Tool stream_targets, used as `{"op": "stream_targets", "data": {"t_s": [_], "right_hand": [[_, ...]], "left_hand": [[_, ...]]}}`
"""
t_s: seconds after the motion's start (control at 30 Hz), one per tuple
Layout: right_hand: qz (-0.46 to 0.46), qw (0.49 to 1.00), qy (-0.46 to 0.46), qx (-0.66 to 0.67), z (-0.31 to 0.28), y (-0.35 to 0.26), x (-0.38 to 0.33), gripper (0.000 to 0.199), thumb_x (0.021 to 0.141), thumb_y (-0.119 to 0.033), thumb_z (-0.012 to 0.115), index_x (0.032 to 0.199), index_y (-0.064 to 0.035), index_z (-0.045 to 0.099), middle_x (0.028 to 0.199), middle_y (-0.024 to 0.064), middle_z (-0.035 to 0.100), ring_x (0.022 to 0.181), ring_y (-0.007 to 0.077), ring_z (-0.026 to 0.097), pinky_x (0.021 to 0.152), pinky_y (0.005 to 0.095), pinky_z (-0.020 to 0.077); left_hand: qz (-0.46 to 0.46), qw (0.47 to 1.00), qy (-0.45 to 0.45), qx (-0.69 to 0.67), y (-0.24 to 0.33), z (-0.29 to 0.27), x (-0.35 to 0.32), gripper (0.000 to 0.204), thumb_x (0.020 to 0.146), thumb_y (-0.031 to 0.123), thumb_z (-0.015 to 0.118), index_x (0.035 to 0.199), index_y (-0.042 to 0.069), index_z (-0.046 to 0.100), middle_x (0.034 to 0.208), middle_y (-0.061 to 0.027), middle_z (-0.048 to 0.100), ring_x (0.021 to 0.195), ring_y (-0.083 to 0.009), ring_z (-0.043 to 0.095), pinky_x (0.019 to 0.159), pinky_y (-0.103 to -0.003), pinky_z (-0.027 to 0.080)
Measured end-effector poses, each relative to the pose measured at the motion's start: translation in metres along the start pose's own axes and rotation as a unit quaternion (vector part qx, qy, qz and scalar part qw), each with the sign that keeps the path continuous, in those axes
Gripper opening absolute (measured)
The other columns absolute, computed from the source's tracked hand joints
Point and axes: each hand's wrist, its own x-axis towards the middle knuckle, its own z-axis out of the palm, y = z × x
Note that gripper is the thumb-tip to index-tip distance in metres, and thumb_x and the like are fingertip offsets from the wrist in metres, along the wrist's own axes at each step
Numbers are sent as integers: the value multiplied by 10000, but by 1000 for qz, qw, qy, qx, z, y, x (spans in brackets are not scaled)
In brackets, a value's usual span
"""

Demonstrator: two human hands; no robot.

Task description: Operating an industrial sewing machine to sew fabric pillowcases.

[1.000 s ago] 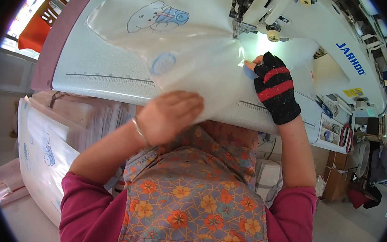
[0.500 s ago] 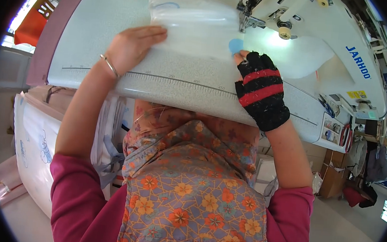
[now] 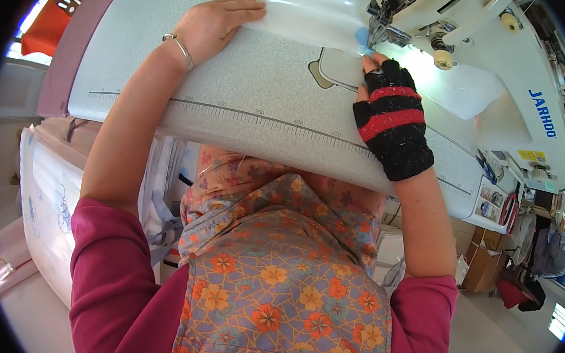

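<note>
A glossy white sheet (image 3: 302,15) lies on the surface (image 3: 251,74), its near corner at the sewing machine (image 3: 533,73), that side seemingly almost through, left hand (image 3: 209,28) open against it, gloved right hand (image 3: 396,119) with grip impossible to tell

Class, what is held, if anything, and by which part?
The left hand lies on the sheet's near left corner, the right hand at its blue spot. Whether either grips it cannot be told.

A sewing workshop is showing here: a white sewing machine (image 3: 536,74) is standing on a ruler-marked desk (image 3: 236,86). Printed sheeting (image 3: 48,201) is draping beside it, with a cardboard box (image 3: 485,262) standing nearby.
</note>
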Motion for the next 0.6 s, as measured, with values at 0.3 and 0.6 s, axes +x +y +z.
{"op": "stream_targets", "data": {"t_s": [0.3, 0.6], "right_hand": [[70, 997, -22, -27, -7, 16, 2, 330, 766, -165, 659, 1079, -69, 615, 1117, 133, 575, 1016, 321, 557, 888, 414, 454], [61, 998, 4, -20, 0, 18, 0, 387, 787, -201, 661, 1143, -68, 590, 1168, 144, 573, 1062, 324, 552, 931, 414, 439]], "left_hand": [[-49, 999, -13, -11, -2, 5, 6, 418, 816, -22, 523, 1178, 167, 611, 1258, -9, 572, 1132, -219, 556, 942, -311, 471], [-69, 997, -24, -29, -6, 6, 10, 431, 825, -20, 511, 1194, 185, 600, 1270, 4, 564, 1132, -218, 555, 959, -302, 457]]}}
